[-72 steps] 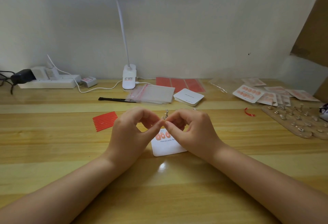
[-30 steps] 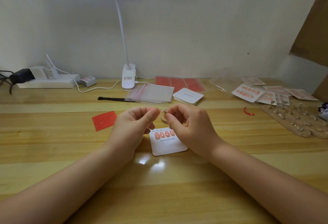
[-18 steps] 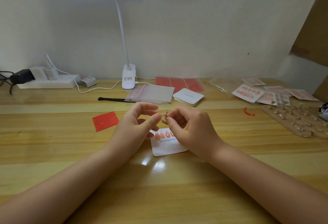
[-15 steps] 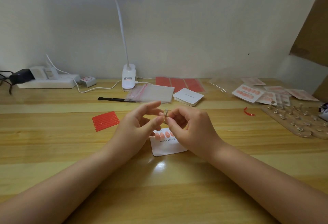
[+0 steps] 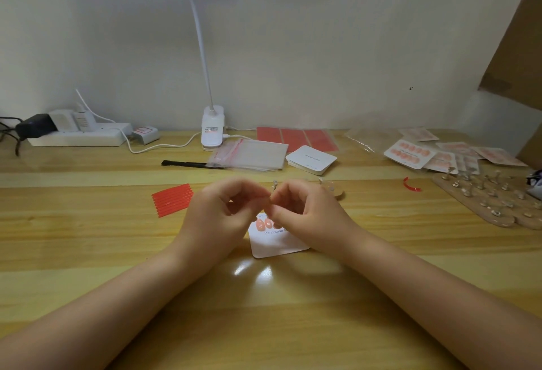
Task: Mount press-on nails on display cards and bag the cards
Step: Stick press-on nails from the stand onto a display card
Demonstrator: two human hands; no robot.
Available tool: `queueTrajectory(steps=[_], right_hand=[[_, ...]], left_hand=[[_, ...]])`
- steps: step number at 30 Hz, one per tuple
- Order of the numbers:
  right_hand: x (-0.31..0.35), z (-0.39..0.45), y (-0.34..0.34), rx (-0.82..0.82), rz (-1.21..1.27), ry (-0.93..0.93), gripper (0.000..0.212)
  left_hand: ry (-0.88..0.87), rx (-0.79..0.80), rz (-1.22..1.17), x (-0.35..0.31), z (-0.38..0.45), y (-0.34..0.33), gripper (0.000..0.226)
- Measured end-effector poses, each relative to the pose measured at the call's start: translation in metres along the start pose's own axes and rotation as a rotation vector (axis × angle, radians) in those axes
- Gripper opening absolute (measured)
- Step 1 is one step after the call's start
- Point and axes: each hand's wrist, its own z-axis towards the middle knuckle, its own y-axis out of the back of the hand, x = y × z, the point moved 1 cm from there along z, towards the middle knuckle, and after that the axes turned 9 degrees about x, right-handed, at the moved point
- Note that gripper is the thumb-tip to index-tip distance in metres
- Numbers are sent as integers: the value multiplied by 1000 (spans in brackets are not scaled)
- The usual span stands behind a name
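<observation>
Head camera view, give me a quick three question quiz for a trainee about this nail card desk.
1. True or false: the display card under the hands already carries some nails.
2. Which lies nearest the left hand? A red strips B blank card stack C cork stand board
3. What sits between the black brush and the blank card stack?

Key: 1 true. 2 A. 3 the clear bags.

Both forearms reached forward, converging. The left hand (image 5: 218, 217) and right hand (image 5: 305, 212) met fingertip to fingertip, fingers curled in a pinch.
</observation>
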Motion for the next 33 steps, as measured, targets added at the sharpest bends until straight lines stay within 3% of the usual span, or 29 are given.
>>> queueTrajectory(steps=[5,16,23,28,31,33], right_hand=[[6,-2,-1,21,-40,50,28],[12,-3,-1,-169,-198,97,17],[12,-3,-2,-197,-226,114,14],[-3,2,35,-342,-123,-50,10],[-2,4,34,-236,-20,-25,8],[-6,5,30,-218,-37,-34,27]], left_hand=[[39,22,-47,-3,0,0,17],[146,-60,-296,-8,-1,-6,11],[331,-82,-677,-4,1,-6,9],[430,-325,-835,8,17,25,8],[454,-226,-863,11,15,21,15],[462,-151,-873,11,13,14,21]])
